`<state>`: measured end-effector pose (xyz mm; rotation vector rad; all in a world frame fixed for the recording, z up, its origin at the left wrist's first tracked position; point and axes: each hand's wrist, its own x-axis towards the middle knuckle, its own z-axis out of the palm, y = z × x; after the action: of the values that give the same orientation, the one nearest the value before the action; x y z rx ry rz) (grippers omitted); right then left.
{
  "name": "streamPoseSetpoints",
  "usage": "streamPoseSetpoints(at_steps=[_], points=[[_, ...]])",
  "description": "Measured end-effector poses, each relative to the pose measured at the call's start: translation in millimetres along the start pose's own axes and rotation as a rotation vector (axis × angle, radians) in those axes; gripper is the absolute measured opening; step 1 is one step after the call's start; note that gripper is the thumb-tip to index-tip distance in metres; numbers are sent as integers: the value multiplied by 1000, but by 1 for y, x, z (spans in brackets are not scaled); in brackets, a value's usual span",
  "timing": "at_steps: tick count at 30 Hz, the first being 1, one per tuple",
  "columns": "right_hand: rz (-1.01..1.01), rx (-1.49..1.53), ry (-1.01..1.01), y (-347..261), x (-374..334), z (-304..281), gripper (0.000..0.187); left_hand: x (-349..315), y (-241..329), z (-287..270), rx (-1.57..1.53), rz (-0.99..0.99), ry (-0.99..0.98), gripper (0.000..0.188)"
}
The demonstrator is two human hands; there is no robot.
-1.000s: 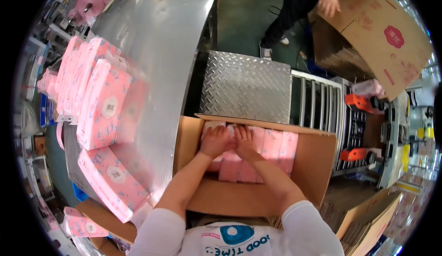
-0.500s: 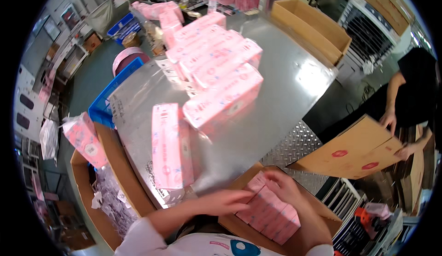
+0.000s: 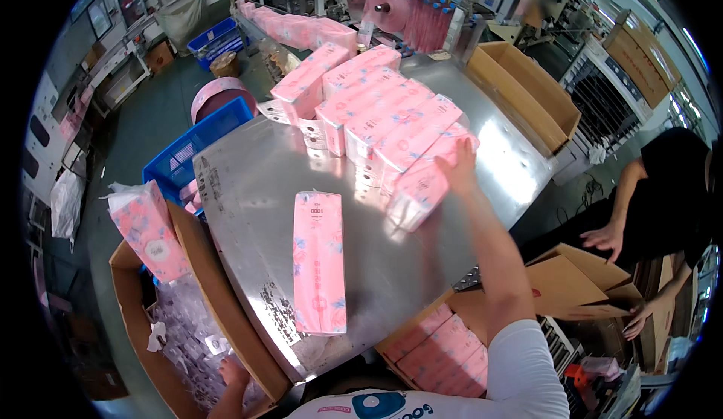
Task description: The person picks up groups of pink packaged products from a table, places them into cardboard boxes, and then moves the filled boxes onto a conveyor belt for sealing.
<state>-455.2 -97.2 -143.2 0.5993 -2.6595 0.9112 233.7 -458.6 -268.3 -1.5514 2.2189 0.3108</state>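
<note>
My right hand (image 3: 461,164) grips the end of a pink tissue pack (image 3: 423,193), the nearest of a slanted row of packs (image 3: 384,110) on the metal table (image 3: 392,268). My thumb is on its near side, with the other fingers over its far end. Low at the left, my left hand (image 3: 233,374) reaches among clear plastic pieces (image 3: 184,321) in a cardboard box (image 3: 135,328); its fingers are too small and partly hidden to read. A single pack (image 3: 318,261) stands apart on the table. More pink packs (image 3: 444,351) fill a carton (image 3: 392,336) below my right arm.
A pink floral package (image 3: 151,230) leans over the left box beside a blue crate (image 3: 199,144). An open carton (image 3: 520,87) stands at the far right table corner. On the right, another person (image 3: 670,170) handles a cardboard carton (image 3: 572,279). Pink film rolls (image 3: 388,8) stand behind.
Both hands have left the carton of packs: the right went up to the row, the left down to the plastic pieces. My view has shifted. The other person's flat carton is now partly unfolded.
</note>
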Motion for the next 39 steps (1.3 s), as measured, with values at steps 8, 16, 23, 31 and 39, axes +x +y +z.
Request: streamPoseSetpoints(at_steps=[8,16,23,31,39], points=[[-90,-542,96,99,43,33,59,19,52,18,-1301,148,-382,61],[107,258,-15,-81,-59,-67,52,-19,51,-112,-1489,-61,-13,12],[-25,716,-473,-167,-214,-118,39,-92,130,-245,-2003,512,-270,19],[571,1376,-396,-188,-304,-153,41,-243,350,-140,-1193,883,-1158,14],[1052,1079,185,-50,-450,-192,43,-302,370,-62,-996,807,-1168,32]])
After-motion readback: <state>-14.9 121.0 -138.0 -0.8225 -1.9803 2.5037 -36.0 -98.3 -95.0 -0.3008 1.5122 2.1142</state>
